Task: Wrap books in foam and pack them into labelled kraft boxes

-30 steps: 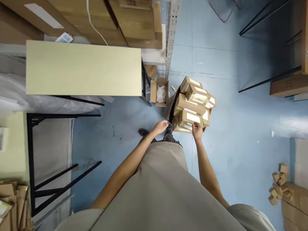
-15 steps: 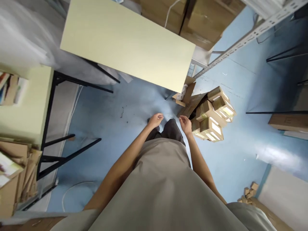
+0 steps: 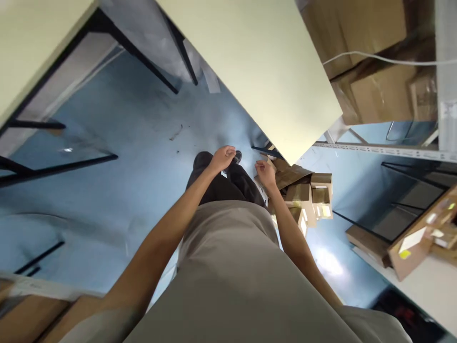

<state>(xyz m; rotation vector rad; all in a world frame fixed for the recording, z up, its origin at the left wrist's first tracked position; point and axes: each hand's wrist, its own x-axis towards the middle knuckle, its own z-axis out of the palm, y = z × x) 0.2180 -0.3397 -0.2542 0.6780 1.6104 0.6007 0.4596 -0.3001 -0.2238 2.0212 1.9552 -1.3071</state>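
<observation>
My left hand [image 3: 223, 157] hangs in front of me above the blue floor, its fingers curled into a loose fist with nothing visible in it. My right hand [image 3: 264, 172] is also curled shut and empty, just left of a pile of small brown cardboard boxes [image 3: 314, 196] with pale labels that lies on the floor. Neither hand touches the pile. My grey shirt fills the lower middle of the view, with dark trousers and a shoe beyond it.
A pale yellow tabletop [image 3: 257, 66] on black legs slants across the upper middle. Another table edge [image 3: 32, 57] is at the upper left. Large cardboard cartons [image 3: 378, 81] sit on metal shelving at the upper right, more cartons [image 3: 417, 238] at right.
My right hand has left the box pile and drawn back, shut and empty. The view has swung round to the left, so the tables and boxes have rotated clockwise.
</observation>
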